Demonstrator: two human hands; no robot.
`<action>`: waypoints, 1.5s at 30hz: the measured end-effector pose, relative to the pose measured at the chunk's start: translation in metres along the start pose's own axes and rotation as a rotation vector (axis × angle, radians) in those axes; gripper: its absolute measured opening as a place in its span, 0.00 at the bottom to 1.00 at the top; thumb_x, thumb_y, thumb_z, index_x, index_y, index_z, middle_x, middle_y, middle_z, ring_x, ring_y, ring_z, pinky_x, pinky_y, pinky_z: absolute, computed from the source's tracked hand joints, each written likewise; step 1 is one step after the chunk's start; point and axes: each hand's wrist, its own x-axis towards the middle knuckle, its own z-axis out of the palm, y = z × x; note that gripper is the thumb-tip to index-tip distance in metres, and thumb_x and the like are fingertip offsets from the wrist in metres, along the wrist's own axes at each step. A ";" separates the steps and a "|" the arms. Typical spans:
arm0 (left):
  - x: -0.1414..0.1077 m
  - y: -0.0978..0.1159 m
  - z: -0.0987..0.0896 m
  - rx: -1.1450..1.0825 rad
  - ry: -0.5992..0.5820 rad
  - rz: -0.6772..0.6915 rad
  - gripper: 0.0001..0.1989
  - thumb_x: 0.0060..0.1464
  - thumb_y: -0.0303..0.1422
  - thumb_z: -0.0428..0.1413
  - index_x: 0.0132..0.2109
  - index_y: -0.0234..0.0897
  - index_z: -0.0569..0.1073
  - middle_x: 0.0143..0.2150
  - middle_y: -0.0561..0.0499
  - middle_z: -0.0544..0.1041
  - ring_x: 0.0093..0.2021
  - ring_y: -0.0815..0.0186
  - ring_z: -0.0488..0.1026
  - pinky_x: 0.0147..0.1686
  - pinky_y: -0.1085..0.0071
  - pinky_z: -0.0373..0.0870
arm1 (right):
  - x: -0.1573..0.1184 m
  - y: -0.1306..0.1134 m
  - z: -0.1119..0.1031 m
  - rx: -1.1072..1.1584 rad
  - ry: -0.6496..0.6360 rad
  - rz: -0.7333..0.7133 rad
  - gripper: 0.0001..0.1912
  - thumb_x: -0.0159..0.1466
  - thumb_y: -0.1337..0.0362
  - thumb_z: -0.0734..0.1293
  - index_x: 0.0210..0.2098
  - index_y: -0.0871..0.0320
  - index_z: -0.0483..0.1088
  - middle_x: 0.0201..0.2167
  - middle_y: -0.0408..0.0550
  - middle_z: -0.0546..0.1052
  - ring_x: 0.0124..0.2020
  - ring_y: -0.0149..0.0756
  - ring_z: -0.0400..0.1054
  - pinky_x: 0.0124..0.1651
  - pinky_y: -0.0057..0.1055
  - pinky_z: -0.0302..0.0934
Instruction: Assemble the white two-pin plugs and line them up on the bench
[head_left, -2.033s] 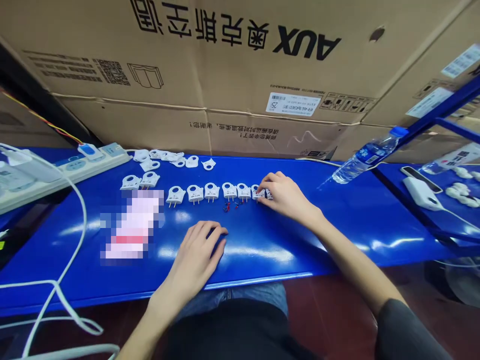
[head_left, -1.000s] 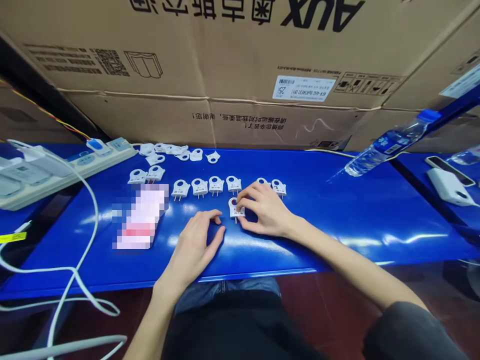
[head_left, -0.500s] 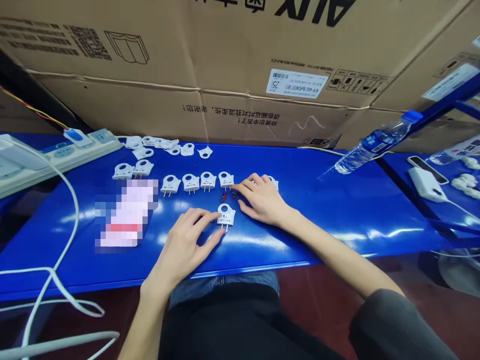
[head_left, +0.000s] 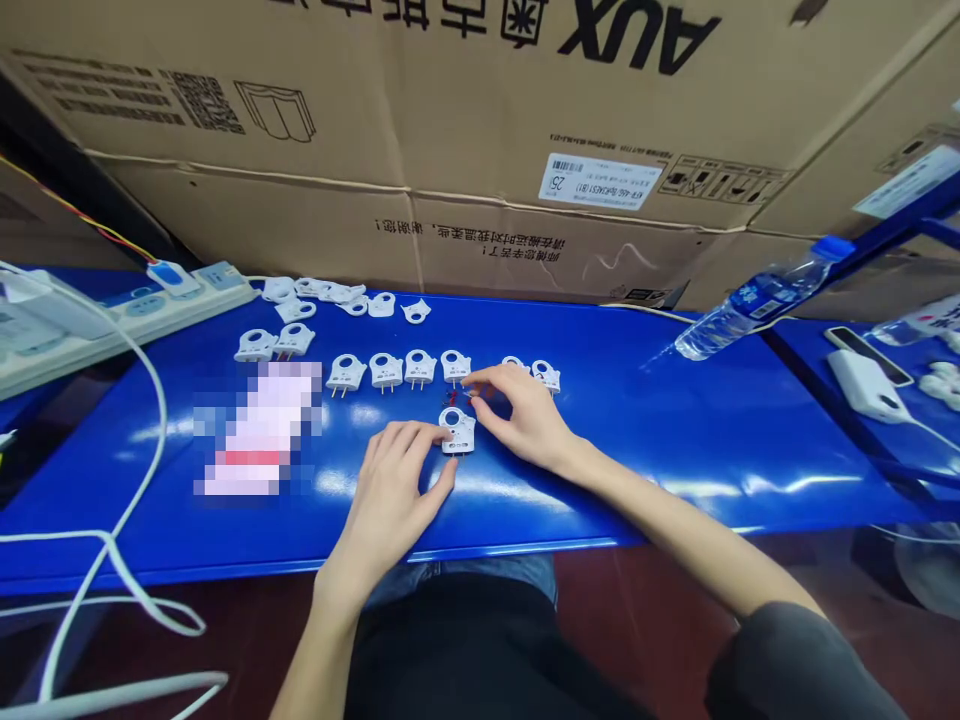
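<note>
White plug (head_left: 458, 437) was pinched in left hand (head_left: 394, 480); right hand (head_left: 529, 415) was at red bits (head_left: 452, 398), couldn't tell if closed

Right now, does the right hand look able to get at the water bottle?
Probably yes: past the white plugs beside the right hand, the blue tabletop looks bare up to the water bottle, though the fingertips are busy near small red parts.

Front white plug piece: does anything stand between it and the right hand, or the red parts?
Nothing visible does: only blue tabletop shows between the front white plug piece and the right hand or the red parts. The left hand is at the piece's left edge.
</note>
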 end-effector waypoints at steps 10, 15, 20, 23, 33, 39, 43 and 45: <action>-0.003 -0.003 0.002 -0.057 0.073 -0.045 0.21 0.68 0.41 0.53 0.64 0.43 0.62 0.51 0.46 0.78 0.53 0.55 0.75 0.55 0.53 0.71 | -0.005 -0.007 0.018 0.401 -0.024 0.160 0.03 0.68 0.65 0.71 0.42 0.55 0.76 0.40 0.44 0.83 0.40 0.35 0.75 0.47 0.36 0.69; -0.003 -0.002 0.002 -0.052 0.053 -0.033 0.25 0.69 0.41 0.51 0.68 0.43 0.58 0.52 0.46 0.77 0.55 0.55 0.75 0.57 0.52 0.69 | -0.006 -0.006 0.016 0.279 -0.068 0.105 0.03 0.69 0.66 0.71 0.43 0.53 0.78 0.40 0.44 0.83 0.42 0.36 0.74 0.49 0.36 0.68; -0.003 -0.001 -0.001 -0.007 0.014 -0.022 0.19 0.70 0.43 0.50 0.64 0.44 0.64 0.55 0.45 0.76 0.56 0.53 0.73 0.55 0.53 0.70 | -0.005 -0.006 0.015 0.204 -0.097 0.099 0.03 0.70 0.66 0.71 0.43 0.53 0.79 0.39 0.43 0.83 0.42 0.38 0.73 0.48 0.37 0.66; -0.002 -0.001 -0.001 0.013 0.015 -0.022 0.18 0.70 0.42 0.49 0.62 0.42 0.66 0.57 0.43 0.75 0.58 0.51 0.72 0.56 0.51 0.69 | -0.004 -0.006 0.014 0.183 -0.107 0.091 0.03 0.70 0.65 0.71 0.42 0.53 0.79 0.39 0.44 0.83 0.42 0.37 0.72 0.49 0.37 0.65; -0.001 -0.002 0.000 0.027 0.027 -0.032 0.17 0.70 0.43 0.50 0.61 0.43 0.67 0.60 0.42 0.72 0.62 0.51 0.68 0.60 0.49 0.68 | -0.001 -0.002 0.003 0.154 -0.074 0.065 0.09 0.72 0.69 0.66 0.46 0.54 0.79 0.45 0.48 0.78 0.43 0.37 0.73 0.47 0.36 0.69; 0.000 -0.001 0.000 0.046 0.010 -0.021 0.17 0.70 0.42 0.50 0.60 0.43 0.67 0.61 0.42 0.72 0.63 0.50 0.68 0.60 0.49 0.68 | -0.001 -0.006 -0.003 -0.037 -0.126 -0.054 0.10 0.73 0.68 0.64 0.48 0.54 0.78 0.48 0.50 0.77 0.49 0.40 0.71 0.54 0.39 0.68; -0.001 -0.001 0.000 0.052 0.016 -0.018 0.16 0.70 0.42 0.49 0.59 0.42 0.68 0.61 0.41 0.72 0.62 0.49 0.68 0.58 0.49 0.69 | -0.002 -0.007 -0.002 -0.129 -0.189 -0.081 0.10 0.74 0.65 0.63 0.48 0.55 0.77 0.48 0.51 0.76 0.48 0.40 0.70 0.50 0.38 0.68; -0.001 -0.001 0.000 0.058 0.018 -0.016 0.16 0.70 0.42 0.49 0.59 0.42 0.68 0.61 0.41 0.72 0.62 0.49 0.69 0.58 0.50 0.69 | -0.003 -0.007 -0.002 -0.145 -0.195 -0.089 0.10 0.75 0.65 0.63 0.48 0.56 0.77 0.47 0.51 0.76 0.48 0.41 0.69 0.49 0.37 0.68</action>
